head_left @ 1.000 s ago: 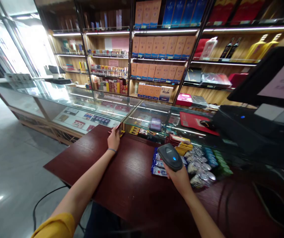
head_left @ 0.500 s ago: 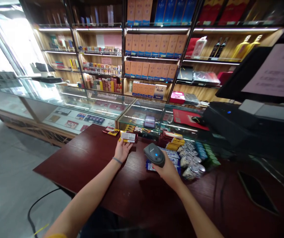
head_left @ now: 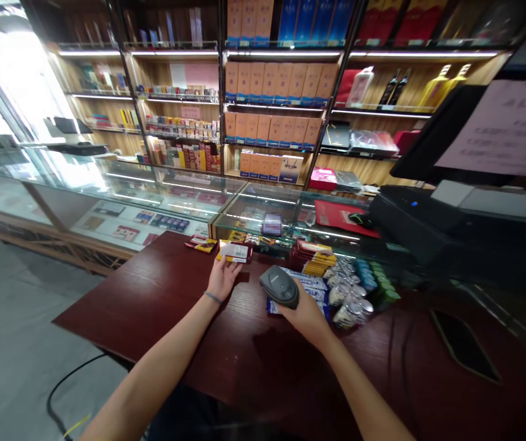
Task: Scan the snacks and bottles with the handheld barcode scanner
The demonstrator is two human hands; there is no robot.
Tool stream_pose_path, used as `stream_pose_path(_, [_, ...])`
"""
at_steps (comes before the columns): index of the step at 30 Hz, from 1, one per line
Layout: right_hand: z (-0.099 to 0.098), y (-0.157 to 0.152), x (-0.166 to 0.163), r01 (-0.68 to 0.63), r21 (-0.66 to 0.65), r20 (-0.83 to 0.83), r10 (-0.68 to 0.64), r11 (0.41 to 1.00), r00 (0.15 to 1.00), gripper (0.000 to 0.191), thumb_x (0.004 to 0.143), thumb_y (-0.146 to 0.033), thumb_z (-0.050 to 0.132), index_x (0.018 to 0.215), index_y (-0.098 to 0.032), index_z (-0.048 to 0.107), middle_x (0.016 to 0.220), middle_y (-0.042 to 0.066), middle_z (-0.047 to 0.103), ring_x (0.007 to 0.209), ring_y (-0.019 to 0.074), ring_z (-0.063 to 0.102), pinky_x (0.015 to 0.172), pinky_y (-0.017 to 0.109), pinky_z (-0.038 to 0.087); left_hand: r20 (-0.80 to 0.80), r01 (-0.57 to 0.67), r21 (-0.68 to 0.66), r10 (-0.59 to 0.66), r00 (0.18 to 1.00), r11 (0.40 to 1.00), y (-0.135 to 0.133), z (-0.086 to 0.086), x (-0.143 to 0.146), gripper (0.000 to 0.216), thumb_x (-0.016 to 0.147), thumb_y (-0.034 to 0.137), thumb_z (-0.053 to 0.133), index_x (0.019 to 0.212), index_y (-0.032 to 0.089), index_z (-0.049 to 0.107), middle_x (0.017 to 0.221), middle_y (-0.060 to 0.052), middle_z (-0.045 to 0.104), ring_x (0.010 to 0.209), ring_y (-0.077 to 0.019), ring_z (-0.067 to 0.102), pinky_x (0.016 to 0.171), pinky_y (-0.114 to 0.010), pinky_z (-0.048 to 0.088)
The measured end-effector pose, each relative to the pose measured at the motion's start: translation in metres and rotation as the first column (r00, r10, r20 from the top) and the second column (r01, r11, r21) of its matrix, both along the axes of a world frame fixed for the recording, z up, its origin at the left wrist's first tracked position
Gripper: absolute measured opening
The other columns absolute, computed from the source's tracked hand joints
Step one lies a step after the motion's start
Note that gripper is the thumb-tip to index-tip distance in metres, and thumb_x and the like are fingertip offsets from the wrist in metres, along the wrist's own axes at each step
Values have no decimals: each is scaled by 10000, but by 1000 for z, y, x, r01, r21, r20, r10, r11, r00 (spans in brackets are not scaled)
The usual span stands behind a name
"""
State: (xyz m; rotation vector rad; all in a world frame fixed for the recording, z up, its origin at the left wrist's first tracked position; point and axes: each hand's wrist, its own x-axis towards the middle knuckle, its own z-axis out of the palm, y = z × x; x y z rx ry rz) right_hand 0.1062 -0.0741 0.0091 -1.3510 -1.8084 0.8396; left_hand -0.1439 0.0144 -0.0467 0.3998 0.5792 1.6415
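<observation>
My left hand (head_left: pixel 223 278) holds a red and yellow snack packet (head_left: pixel 236 252) by its near edge, tipped so its barcode side shows. In my right hand (head_left: pixel 308 311) is a dark grey barcode scanner (head_left: pixel 279 286), its head pointing left toward the packet, a short gap apart from it. Blue and white snack packets (head_left: pixel 311 283) lie partly hidden under and behind the scanner. Behind them is a stack of red and yellow packets (head_left: pixel 311 257). More red and yellow packets (head_left: pixel 202 244) rest on the table's far left part.
Several clear-wrapped jars with silvery lids (head_left: pixel 352 311), blue cans (head_left: pixel 365 274) and green ones (head_left: pixel 385 283) stand on the right of the dark red table (head_left: pixel 152 306). A phone (head_left: pixel 465 346) lies farther right, near a monitor (head_left: pixel 488 128). A glass display counter (head_left: pixel 244 202) borders the far side.
The view has shifted slightly. The blue light on top of the scanner has gone out. Both hands keep their holds, with the packet and scanner in nearly the same places.
</observation>
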Motion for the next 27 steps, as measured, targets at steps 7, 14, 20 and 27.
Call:
stream_pose_path(7, [16,1,13,148,66,-319,-120,987,940,298,789,-378,731,1027,-249,607,829,16,735,624,194,664,531,280,507,-192,2,70,12,981,998,0,6,0,369,843,218,781,1147,249,575,1178,-33,722,1022,-165,721,990,-399,564])
stream_pose_path(14, [45,4,44,316,77,-538,-227,946,812,275,815,-439,752,748,-233,582,462,-66,520,349,117,457,381,243,393,-553,-114,128,167,816,985,19,36,17,452,827,485,757,1111,177,589,1041,-74,752,856,-185,731,773,-318,585])
stream_pose_path(20, [55,9,74,420,93,-646,-266,903,715,386,842,-462,717,597,-217,546,435,-56,507,344,96,462,384,218,385,-868,-101,409,420,263,907,37,83,69,275,938,405,634,1118,207,695,1014,-75,783,960,-243,740,854,-330,547])
stream_pose_path(27, [68,4,93,498,58,-742,-296,865,601,373,808,-426,733,572,-222,529,458,-61,505,345,96,459,365,222,355,-725,296,347,454,-518,890,35,115,158,297,1057,285,485,1302,278,651,1008,-81,774,890,-224,747,730,-276,501])
